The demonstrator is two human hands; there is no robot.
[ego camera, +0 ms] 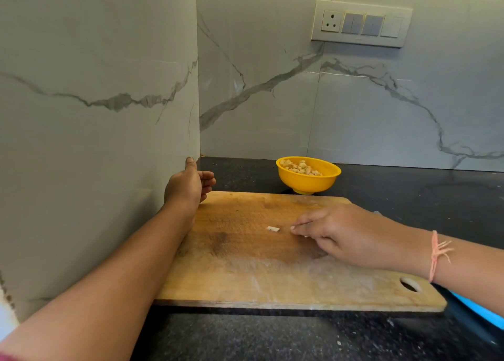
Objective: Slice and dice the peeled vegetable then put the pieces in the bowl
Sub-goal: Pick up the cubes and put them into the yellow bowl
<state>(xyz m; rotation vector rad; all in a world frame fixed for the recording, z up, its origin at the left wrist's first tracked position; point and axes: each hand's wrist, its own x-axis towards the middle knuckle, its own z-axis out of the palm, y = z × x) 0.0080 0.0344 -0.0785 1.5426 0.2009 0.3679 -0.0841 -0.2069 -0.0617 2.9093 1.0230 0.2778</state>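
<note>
Right hand (335, 232) lies low over the middle of the cutting board (245, 279), fingers and thumb drawn close together, their tips just beside one last pale piece (273, 228) of the vegetable. A pale speck shows under the fingers, and I cannot tell whether it is already pinched. Left hand (188, 186) hovers at the board's far left corner, near the wall, its fingers loosely curled around nothing.

The yellow bowl (308, 183) stands on the dark desk (409, 191) just past the board's far edge, already holding a heap of diced pieces (300, 167), so the cutting looks finished and only stray bits are left to gather.

To do this well, close thumb and forefinger on the piece's two long sides, not on its ends, since a small wet bit will likely slip or stick to the wood. Lift it straight up, carry it over the board's far edge, and release it low inside the rim so it does not bounce out. A sweep into the left palm would also serve.
</note>
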